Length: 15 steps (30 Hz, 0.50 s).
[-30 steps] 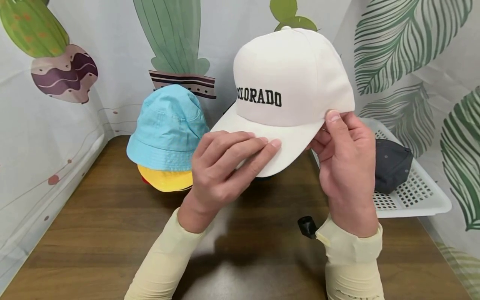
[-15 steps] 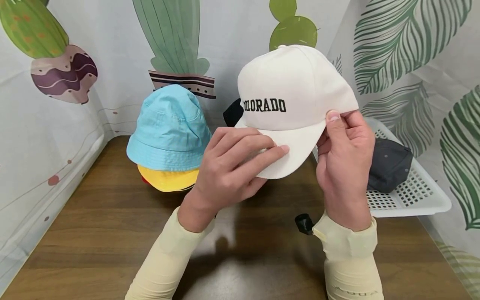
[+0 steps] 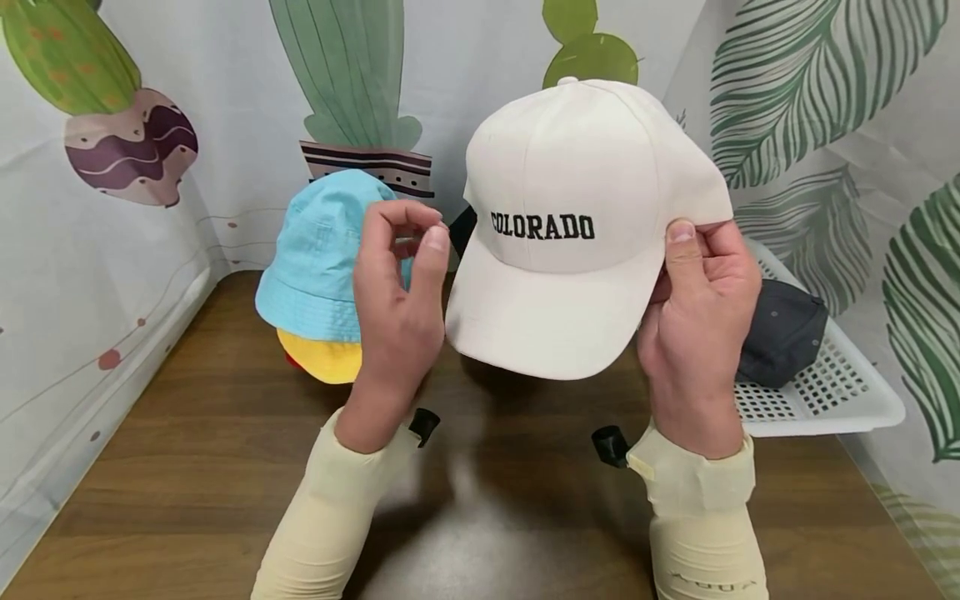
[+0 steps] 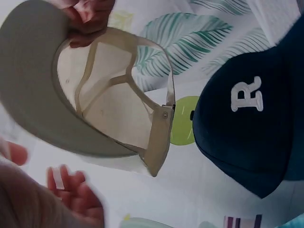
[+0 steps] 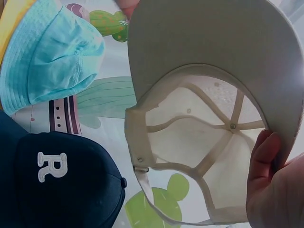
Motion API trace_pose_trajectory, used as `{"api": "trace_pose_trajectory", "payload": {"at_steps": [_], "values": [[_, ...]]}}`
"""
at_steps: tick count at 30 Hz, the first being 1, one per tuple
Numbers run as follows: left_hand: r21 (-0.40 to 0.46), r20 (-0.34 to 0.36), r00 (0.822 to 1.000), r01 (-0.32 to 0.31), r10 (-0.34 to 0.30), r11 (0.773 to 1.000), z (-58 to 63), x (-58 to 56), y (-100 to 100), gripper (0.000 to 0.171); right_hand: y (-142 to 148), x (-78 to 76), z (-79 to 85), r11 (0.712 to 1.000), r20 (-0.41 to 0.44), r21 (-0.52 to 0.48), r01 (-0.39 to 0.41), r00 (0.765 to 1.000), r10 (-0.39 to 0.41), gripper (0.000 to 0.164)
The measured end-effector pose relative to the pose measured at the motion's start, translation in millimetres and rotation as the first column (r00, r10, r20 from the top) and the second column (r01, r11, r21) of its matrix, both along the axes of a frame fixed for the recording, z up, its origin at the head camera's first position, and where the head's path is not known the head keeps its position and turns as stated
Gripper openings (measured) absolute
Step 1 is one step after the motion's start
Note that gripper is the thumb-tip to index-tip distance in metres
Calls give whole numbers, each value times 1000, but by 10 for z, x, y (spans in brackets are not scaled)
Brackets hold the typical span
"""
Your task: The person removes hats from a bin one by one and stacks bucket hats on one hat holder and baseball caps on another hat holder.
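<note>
A white baseball cap [image 3: 558, 183] with black COLORADO lettering is held up above the table, its front toward me and the brim angled down. My right hand [image 3: 697, 325] pinches its lower edge at the right side, thumb outside. My left hand [image 3: 401, 292] is raised beside the brim's left edge with loosely bent fingers, holding nothing; the left wrist view shows it apart from the cap. The cap's cream inside [image 5: 204, 128] and back strap show in the right wrist view. Behind it is a navy cap [image 4: 247, 114] with a white R, mostly hidden in the head view.
At the left, a light blue bucket hat [image 3: 315, 250] sits on a yellow hat [image 3: 322, 357], with a bit of red below. On the right, a white perforated basket [image 3: 862, 408] holds a dark grey cap [image 3: 783, 333]. A brown wooden table [image 3: 187, 500] lies beneath.
My left hand has let go of the white cap's brim and moved left. The cap has turned to face me more squarely, showing the whole word; my right hand still grips it.
</note>
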<state>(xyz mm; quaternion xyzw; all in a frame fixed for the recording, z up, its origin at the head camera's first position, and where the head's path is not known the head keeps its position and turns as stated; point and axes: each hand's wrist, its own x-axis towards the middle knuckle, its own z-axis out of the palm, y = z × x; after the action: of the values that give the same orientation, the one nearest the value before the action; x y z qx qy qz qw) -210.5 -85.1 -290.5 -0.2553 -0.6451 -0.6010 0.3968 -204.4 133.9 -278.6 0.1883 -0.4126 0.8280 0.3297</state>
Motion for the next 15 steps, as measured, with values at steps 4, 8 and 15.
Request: {"api": "trace_pose_trajectory", "payload": {"at_steps": [4,8,15], "values": [[66,264,954,132,-144,989,13,-24,-54,34,-9,3,-5,1000,1,13,-1,1000,1,19],[73,406,889,200,-212,977,44,-30,-62,41,-12,22,4,1000,13,10,-26,1000,26,21],[62,518,842,135,-147,989,44,-77,-100,47,-35,39,14,999,19,26,-35,999,35,23]]}}
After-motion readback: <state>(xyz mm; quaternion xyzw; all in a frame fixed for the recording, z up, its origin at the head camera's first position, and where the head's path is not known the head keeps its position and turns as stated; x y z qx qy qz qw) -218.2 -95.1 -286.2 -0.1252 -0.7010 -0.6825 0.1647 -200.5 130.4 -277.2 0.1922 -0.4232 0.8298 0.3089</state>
